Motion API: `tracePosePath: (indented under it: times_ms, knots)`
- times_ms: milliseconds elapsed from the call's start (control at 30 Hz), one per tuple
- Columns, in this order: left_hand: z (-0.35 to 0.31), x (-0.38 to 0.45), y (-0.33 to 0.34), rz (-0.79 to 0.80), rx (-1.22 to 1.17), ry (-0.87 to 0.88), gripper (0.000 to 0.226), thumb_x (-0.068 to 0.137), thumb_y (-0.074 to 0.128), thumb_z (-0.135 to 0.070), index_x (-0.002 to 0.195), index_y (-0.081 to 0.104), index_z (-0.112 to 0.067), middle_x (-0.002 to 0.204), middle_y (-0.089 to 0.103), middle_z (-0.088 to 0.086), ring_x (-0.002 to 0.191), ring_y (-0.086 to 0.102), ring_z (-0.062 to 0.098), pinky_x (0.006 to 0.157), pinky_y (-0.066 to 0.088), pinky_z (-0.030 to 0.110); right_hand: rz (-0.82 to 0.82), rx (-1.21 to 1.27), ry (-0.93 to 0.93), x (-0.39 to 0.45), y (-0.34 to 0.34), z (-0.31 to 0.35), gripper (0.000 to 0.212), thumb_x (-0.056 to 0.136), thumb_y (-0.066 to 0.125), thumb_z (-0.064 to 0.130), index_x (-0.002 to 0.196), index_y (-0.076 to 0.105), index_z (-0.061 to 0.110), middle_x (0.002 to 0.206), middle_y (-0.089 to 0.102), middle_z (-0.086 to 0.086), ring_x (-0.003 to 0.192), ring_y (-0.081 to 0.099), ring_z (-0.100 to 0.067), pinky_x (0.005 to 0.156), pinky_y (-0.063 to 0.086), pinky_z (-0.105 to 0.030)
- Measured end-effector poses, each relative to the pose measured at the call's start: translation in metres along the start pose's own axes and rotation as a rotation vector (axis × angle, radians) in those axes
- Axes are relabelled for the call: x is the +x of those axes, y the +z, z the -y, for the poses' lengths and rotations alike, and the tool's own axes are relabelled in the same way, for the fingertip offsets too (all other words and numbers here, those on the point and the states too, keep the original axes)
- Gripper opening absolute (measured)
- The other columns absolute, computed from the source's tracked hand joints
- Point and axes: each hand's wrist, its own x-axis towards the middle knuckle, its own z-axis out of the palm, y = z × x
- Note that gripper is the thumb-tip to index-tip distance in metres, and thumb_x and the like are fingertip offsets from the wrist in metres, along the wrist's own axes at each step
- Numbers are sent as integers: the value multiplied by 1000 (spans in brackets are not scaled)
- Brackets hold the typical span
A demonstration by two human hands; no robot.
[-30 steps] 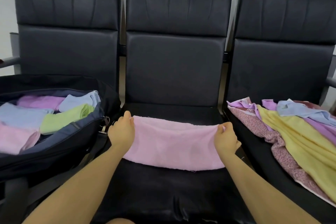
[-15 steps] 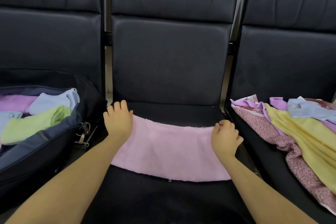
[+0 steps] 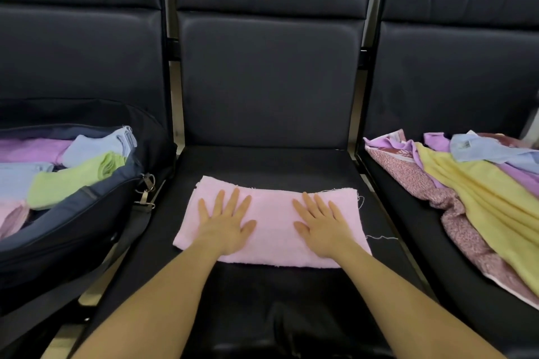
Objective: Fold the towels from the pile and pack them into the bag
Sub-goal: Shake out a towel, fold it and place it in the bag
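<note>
Both hands lie flat, fingers straight and spread, gripping nothing: the left hand presses the left half of the pink towel, the right hand the right half. The towel rests on the middle seat, folded into 1 band, long axis running left to right, loose threads at its right end. Judgement: smooth outward from the centre to flatten the layers, keep edges aligned, then fold end to end. The bag sits left, the pile right.
</note>
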Motion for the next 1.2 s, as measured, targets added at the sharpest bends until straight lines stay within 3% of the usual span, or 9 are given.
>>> tracePosePath:
  times_ms: [133, 200, 300, 367, 467, 667, 833, 1067, 1200]
  knots:
    - [-8, -26, 2, 63, -31, -28, 60, 97, 12, -58, 149, -14, -41, 155, -28, -7, 143, -26, 23, 109, -18, 58, 70, -10, -7, -19, 0, 0, 55, 103, 14, 45, 152, -10, 33, 159, -20, 7, 147, -16, -17, 119, -9, -39]
    - [-11, -33, -1, -21, -86, -96, 57, 99, 14, -54, 149, -12, -42, 157, -23, 3, 144, -21, 29, 111, -14, 56, 82, 6, 1, -24, -4, 2, 55, 103, 16, 43, 153, -7, 31, 159, -18, 5, 147, -14, -18, 119, -8, -40]
    - [-4, -36, -12, -278, 2, -302, 59, 101, 26, -37, 150, -6, -39, 156, 6, 18, 143, 11, 39, 112, 9, 56, -12, -116, -73, -28, -7, 6, 53, 104, 15, 39, 154, -1, 28, 160, -14, 2, 148, -9, -20, 119, -5, -40]
    - [10, -40, -14, -287, 106, -357, 67, 98, 31, -24, 150, -9, -37, 146, 28, 20, 130, 34, 37, 109, 23, 50, -61, -134, -121, -26, -7, 10, 52, 105, 15, 38, 154, 3, 28, 161, -9, 3, 148, -2, -19, 118, -2, -39]
    - [29, -44, -6, -277, 209, -270, 67, 97, 30, -17, 151, -5, -38, 127, 46, 11, 114, 45, 29, 103, 29, 41, -55, -73, -155, -22, -10, 13, 51, 105, 18, 38, 154, 7, 28, 162, -3, 4, 148, 5, -18, 117, 5, -37]
    - [28, -44, -5, -366, 234, -138, 62, 93, 35, -6, 148, 18, -30, 114, 50, 6, 101, 51, 24, 94, 33, 34, 45, 14, -189, -26, 2, 17, 53, 103, 20, 44, 153, 4, 36, 161, -7, 9, 148, -4, -15, 117, -3, -36]
    - [43, -46, -22, -738, 97, -42, 60, 56, 70, 18, 110, 68, -9, 68, 52, 14, 46, 48, 28, 56, 40, 33, 121, 89, -232, -18, 6, 37, 57, 101, 18, 54, 152, -3, 38, 159, -17, 10, 146, -16, -14, 118, -11, -39]
    - [49, -53, -60, -951, 139, 128, 39, 61, 76, 9, 97, 71, -5, 59, 55, 6, 47, 50, 25, 52, 41, 31, 135, 202, -290, 7, 7, 101, 58, 101, 15, 52, 152, -7, 37, 158, -20, 9, 146, -19, -14, 117, -12, -41]
    - [25, -51, -63, -1015, 162, 254, 20, 74, 56, -3, 84, 71, -12, 56, 51, -1, 45, 47, 20, 52, 33, 29, 62, 407, -341, 3, 1, 90, 52, 101, 34, 45, 150, 24, 35, 161, 5, 11, 147, 1, -9, 116, -5, -34]
